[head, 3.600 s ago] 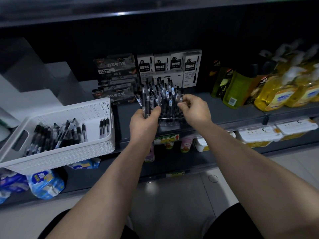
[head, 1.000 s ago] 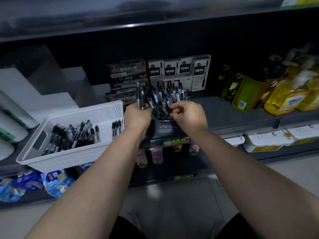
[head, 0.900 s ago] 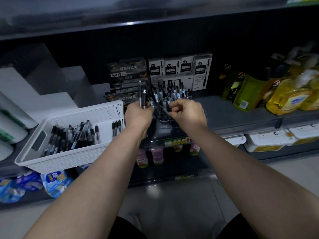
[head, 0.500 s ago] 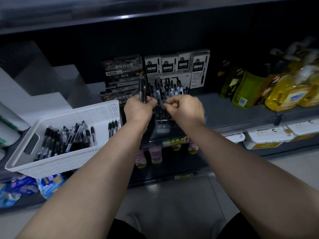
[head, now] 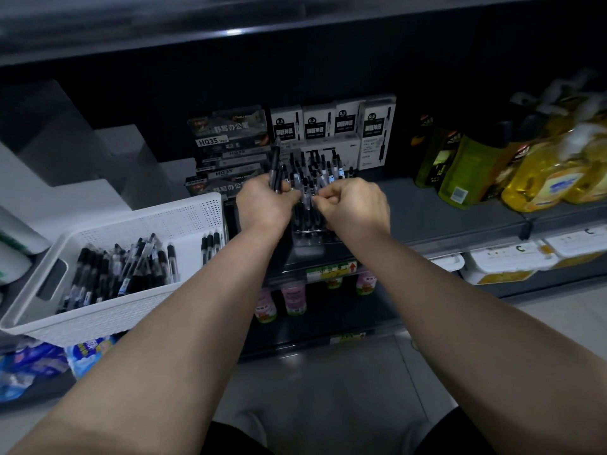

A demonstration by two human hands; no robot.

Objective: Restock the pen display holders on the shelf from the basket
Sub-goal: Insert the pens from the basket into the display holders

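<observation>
Pens (head: 275,165): I count two clamped upright in my left hand (head: 262,205); right hand (head: 353,205) pinches one in holder (head: 310,234). Basket (head: 108,310) left.

basket (head: 131,310) left of pen holder (head: 312,224), boxes (head: 331,126) behind

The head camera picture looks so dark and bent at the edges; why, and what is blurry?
Head view: dim, lit mainly by one small glare spot on the upper shelf edge; the wide lens bows the shelf lines; the yellow bottles at the right edge smear, while the white basket and both hands, left hand and right hand, stay fairly sharp.
</observation>
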